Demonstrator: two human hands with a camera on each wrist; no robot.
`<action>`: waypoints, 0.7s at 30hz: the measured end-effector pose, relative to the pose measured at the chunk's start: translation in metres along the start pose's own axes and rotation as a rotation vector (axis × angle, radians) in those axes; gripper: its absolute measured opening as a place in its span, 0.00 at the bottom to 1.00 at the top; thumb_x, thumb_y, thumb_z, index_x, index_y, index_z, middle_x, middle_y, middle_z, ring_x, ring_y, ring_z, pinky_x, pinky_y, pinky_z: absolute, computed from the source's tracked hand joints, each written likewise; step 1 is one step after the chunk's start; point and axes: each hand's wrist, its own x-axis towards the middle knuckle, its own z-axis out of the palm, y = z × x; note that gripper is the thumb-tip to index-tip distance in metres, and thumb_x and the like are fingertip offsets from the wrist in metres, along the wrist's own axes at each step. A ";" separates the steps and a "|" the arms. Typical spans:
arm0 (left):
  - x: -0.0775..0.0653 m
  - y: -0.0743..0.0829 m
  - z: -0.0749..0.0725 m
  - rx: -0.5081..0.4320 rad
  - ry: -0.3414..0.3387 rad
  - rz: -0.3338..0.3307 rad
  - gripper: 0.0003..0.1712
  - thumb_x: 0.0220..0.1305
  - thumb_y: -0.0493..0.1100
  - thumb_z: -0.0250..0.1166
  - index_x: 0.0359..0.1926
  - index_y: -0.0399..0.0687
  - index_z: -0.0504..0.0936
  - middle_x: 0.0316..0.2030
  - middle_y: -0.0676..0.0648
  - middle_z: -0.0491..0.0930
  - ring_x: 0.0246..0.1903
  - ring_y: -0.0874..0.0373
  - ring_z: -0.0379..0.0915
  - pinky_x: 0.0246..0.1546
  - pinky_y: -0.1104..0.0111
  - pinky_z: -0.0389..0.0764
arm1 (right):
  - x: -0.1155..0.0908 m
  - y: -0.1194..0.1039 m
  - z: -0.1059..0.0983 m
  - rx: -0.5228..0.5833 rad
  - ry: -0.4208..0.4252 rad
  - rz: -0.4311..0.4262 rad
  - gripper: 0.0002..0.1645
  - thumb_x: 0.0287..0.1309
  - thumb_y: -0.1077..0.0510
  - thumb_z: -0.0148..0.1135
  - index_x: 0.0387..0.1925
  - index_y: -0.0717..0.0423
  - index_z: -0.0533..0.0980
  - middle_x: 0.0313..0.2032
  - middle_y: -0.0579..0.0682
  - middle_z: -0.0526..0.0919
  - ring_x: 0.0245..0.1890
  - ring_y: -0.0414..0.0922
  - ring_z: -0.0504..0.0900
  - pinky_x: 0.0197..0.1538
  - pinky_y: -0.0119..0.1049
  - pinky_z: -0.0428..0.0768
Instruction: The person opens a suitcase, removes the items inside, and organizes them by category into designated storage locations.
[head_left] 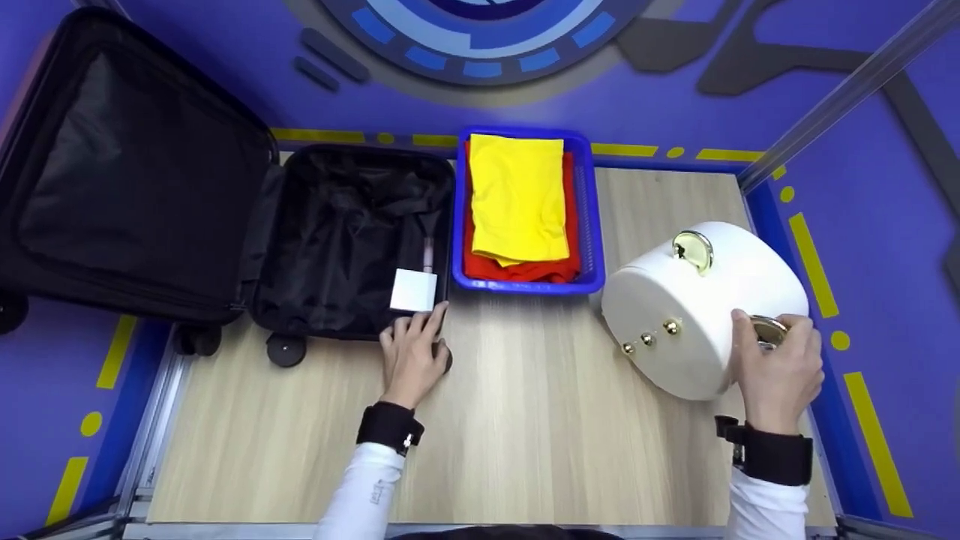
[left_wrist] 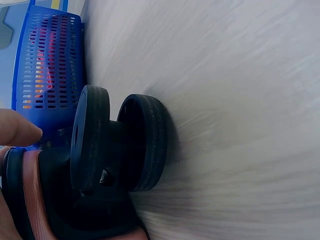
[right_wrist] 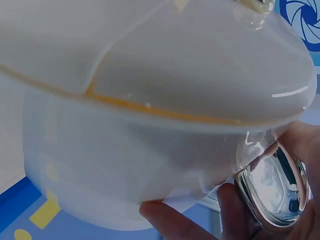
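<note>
On the right side of the table is a white rounded storage case (head_left: 720, 300) with several gold knobs on its flat face. My right hand (head_left: 780, 367) grips a gold handle (right_wrist: 270, 185) on its near right side. A second gold handle (head_left: 694, 251) is visible farther back. At the front rim of the open black suitcase (head_left: 330, 319), my left hand (head_left: 412, 356) touches the edge with its fingers extended. Just beyond those fingertips lies a small white square box (head_left: 413, 290). The left wrist view shows the suitcase's black wheels (left_wrist: 142, 142) close by.
The suitcase lid (head_left: 142, 165) stands raised at the left. A blue basket (head_left: 592, 217) holds a folded yellow cloth (head_left: 517, 195) over red cloth (head_left: 525, 271). A slim tube (head_left: 428, 253) lies inside the suitcase. Blue printed walls enclose the wooden table (head_left: 525, 435).
</note>
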 end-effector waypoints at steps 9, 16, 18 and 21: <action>0.007 0.018 0.003 -0.203 0.202 -0.022 0.25 0.60 0.37 0.66 0.60 0.52 0.84 0.57 0.44 0.78 0.56 0.42 0.68 0.58 0.37 0.58 | 0.017 -0.018 -0.012 -0.036 -0.029 -0.276 0.19 0.59 0.55 0.74 0.48 0.64 0.84 0.53 0.66 0.77 0.55 0.64 0.76 0.47 0.62 0.72; 0.018 0.073 0.020 -0.348 0.190 0.137 0.17 0.57 0.36 0.67 0.49 0.51 0.87 0.56 0.45 0.78 0.56 0.44 0.69 0.54 0.42 0.61 | 0.047 -0.028 -0.016 -0.058 -0.298 -0.380 0.25 0.65 0.52 0.70 0.58 0.64 0.81 0.62 0.71 0.74 0.60 0.73 0.69 0.56 0.71 0.68; 0.020 0.093 0.028 -0.392 0.136 0.197 0.16 0.58 0.37 0.67 0.48 0.50 0.87 0.55 0.46 0.79 0.56 0.45 0.70 0.54 0.45 0.62 | 0.052 -0.030 -0.016 -0.069 -0.354 -0.384 0.27 0.68 0.50 0.67 0.60 0.64 0.80 0.63 0.72 0.72 0.61 0.75 0.66 0.56 0.73 0.66; 0.022 0.121 0.039 -0.415 0.054 0.279 0.16 0.59 0.37 0.67 0.49 0.51 0.87 0.54 0.47 0.79 0.56 0.48 0.71 0.54 0.49 0.64 | 0.054 -0.031 -0.016 -0.097 -0.404 -0.370 0.28 0.71 0.48 0.64 0.63 0.62 0.78 0.65 0.72 0.69 0.62 0.75 0.63 0.53 0.73 0.67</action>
